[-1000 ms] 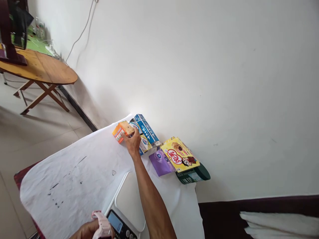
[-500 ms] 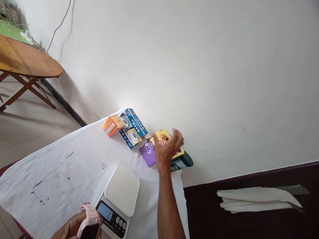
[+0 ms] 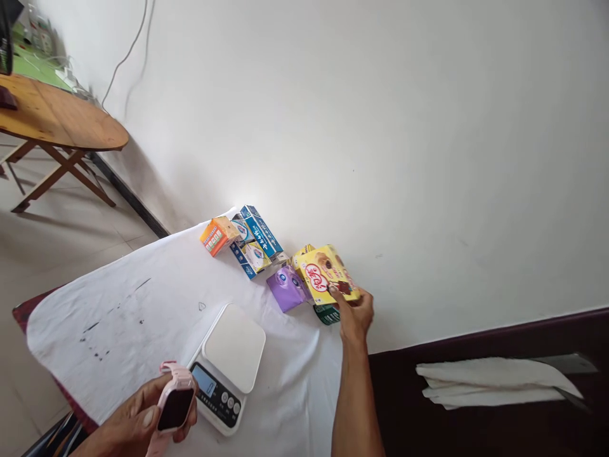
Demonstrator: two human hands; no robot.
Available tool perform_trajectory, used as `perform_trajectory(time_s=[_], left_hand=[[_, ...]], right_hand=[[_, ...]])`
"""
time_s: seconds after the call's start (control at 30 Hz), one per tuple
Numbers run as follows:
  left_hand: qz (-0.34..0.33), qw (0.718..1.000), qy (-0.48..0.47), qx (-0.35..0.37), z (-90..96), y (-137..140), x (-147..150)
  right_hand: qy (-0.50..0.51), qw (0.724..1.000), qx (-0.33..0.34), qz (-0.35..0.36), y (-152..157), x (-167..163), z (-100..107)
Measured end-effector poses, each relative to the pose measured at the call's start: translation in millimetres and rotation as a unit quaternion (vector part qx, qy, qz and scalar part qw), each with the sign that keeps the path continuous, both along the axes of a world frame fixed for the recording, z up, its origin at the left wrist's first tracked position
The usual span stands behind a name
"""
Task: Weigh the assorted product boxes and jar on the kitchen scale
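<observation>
A pink smartwatch with a dark screen is held in my left hand, its strap curling out at top and bottom. Right beside it lies a white digital kitchen scale with a bare weighing plate and a lit display that seems to read 0. Farther off, my right hand grips the lower right end of a yellow snack box, thumb on its front. Under that box shows part of a dark green container. A purple package sits just left of the box.
Blue toothpaste-like boxes and an orange box stand at the far edge of the white-covered table, against the wall. A folding wooden table is at upper left. Folded white cloth lies on a dark surface at right.
My right hand has come down to the right and closed on the yellow box, which now looks tilted toward me. My left hand shows more of the watch.
</observation>
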State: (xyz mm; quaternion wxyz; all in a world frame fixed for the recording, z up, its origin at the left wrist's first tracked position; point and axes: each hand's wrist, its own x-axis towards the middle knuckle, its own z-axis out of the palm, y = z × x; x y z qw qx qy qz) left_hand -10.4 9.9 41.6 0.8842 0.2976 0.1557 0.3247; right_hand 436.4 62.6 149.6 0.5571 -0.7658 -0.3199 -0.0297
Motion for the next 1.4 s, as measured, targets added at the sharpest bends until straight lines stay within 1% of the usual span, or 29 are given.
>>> perform_trajectory(time_s=[0.07, 0.13, 0.2, 0.3, 0.33, 0.4, 0.5, 0.63, 0.73, 0.8, 0.87, 0.97, 1.03, 1.1, 1.17, 1.27, 1.4], left_hand=[[0.002, 1.000, -0.017, 0.005, 0.4, 0.1, 0.8], [0.000, 0.999, -0.038, 0.007, -3.4, -0.1, 1.9], [-0.003, 0.999, -0.048, 0.004, -8.1, -0.5, 2.3], [-0.006, 0.999, -0.053, -0.004, -11.2, -0.8, 2.2], [-0.007, 0.999, -0.054, -0.005, -10.7, -0.7, 2.2], [-0.008, 0.999, -0.054, -0.001, -8.4, -0.3, 2.1], [-0.006, 0.998, -0.054, 0.000, -6.1, 0.4, 2.1], [-0.007, 0.998, -0.062, -0.002, -10.2, -0.1, 1.5], [-0.008, 0.997, -0.074, -0.001, -12.8, -0.9, 1.4], [-0.009, 0.997, -0.083, -0.005, -12.6, -0.8, 1.9], [-0.008, 0.996, -0.089, -0.010, -12.1, -0.3, 2.8], [-0.012, 0.996, -0.087, -0.011, -14.1, -0.2, 4.0], [-0.013, 0.997, -0.080, -0.009, -17.1, -1.1, 4.5], [-0.011, 0.997, -0.071, -0.009, -19.2, -2.3, 5.0], [-0.002, 0.998, -0.061, -0.010, -19.1, -3.1, 5.9], [0.010, 0.999, -0.034, 0.001, -16.0, -3.0, 8.0], [0.015, 0.999, -0.032, -0.014, -14.6, -2.6, 9.6]], right_hand=[[-0.005, 0.999, 0.041, 0.009, -18.1, -15.7, 5.1], [-0.004, 0.997, 0.050, 0.052, -38.6, -41.7, 7.4], [0.019, 0.993, 0.005, 0.121, -58.1, -76.3, 2.9], [0.075, 0.973, -0.068, 0.205, -79.5, -128.9, -16.0], [0.085, 0.967, -0.087, 0.224, -84.2, -142.9, -23.2], [0.089, 0.961, -0.113, 0.238, -90.9, -162.3, -35.1], [0.077, 0.960, -0.128, 0.237, -97.1, -170.9, -40.4], [0.047, 0.952, -0.160, 0.256, -100.7, -162.6, -29.0], [0.015, 0.950, -0.170, 0.262, -99.1, -156.9, -19.6], [-0.002, 0.948, -0.180, 0.262, -97.1, -155.8, -17.0], [0.003, 0.945, -0.187, 0.270, -94.8, -155.4, -17.1], [0.032, 0.947, -0.167, 0.271, -88.0, -151.5, -18.4], [0.037, 0.960, -0.138, 0.241, -77.2, -146.2, -17.8], [0.037, 0.972, -0.104, 0.208, -59.0, -140.7, -16.9], [0.034, 0.976, -0.080, 0.202, -34.3, -136.4, -18.5], [0.008, 0.971, -0.078, 0.226, 7.3, -132.8, -30.2], [-0.032, 0.964, -0.100, 0.245, 51.6, -129.1, -57.3]])
